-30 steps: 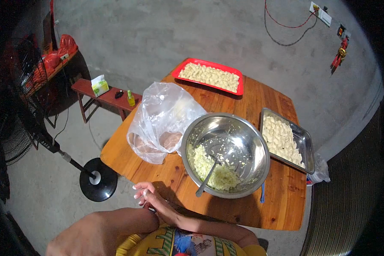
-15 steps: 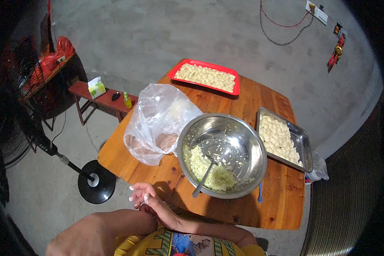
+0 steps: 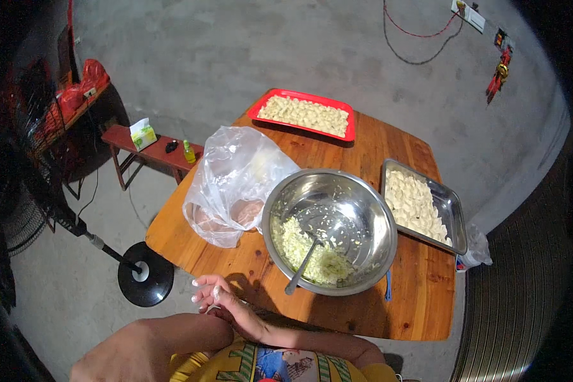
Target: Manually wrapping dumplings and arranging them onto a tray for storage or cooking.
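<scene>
Right hand (image 3: 235,312) at lower centre of frame, just off the near edge of the wooden table (image 3: 423,280); fingers half curled and loosely parted, white on the tips, nothing seen in their grasp. Left arm (image 3: 172,334) in from lower left, meeting the right hand in the view; left hand hidden there or too merged to make out, so cannot tell how its fingers stand or whether they hold anything. Nearest to the right hand: wide steel bowl (image 3: 366,219), centre of frame, upright on the table; chopped pale green food (image 3: 321,264) heaped on its near, left side, scraps stuck up the wall. Metal spoon (image 3: 304,266) leaning in the heap, handle out over the near rim, no hand on it. Clear plastic bag (image 3: 226,191) slumped against the bowl's left side, contents blurred by the film. Red tray (image 3: 350,130) at upper centre, at the table's far edge, covered with small pale dough pieces (image 3: 302,114). Metal tray (image 3: 452,216) at right of frame, more pale pieces (image 3: 417,204) on its left part. Upper left, a red bench (image 3: 162,149) bearing a tissue pack (image 3: 143,137) and a yellow-green bottle (image 3: 189,153); below it, round black fan base (image 3: 156,293) on grey floor
</scene>
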`<state>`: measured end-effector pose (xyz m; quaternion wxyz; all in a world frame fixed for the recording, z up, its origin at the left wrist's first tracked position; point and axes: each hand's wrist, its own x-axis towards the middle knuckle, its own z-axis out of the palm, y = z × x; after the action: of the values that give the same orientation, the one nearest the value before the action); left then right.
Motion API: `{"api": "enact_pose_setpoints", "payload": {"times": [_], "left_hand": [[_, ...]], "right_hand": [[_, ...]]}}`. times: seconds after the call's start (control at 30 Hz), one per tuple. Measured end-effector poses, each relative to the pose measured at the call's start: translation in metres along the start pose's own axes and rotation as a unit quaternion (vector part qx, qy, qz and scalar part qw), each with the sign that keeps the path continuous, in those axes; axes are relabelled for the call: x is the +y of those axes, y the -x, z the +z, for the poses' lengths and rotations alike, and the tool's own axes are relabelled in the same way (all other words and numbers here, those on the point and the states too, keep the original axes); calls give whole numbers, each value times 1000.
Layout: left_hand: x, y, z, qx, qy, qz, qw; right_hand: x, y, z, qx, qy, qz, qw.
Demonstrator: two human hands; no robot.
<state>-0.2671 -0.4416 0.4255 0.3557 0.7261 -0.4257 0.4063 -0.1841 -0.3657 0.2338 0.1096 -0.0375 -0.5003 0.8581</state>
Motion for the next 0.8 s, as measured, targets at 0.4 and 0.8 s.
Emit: {"api": "enact_pose_setpoints", "payload": {"times": [0.4, 0.8], "left_hand": [[-14, -3, -64, 89, -85, 18, 992], [-59, 212, -331, 549, -486, -479, 482]], "right_hand": [[-140, 106, -61, -53, 19, -25, 998], [-241, 218, -279, 540, 570, -317, 532]]}}
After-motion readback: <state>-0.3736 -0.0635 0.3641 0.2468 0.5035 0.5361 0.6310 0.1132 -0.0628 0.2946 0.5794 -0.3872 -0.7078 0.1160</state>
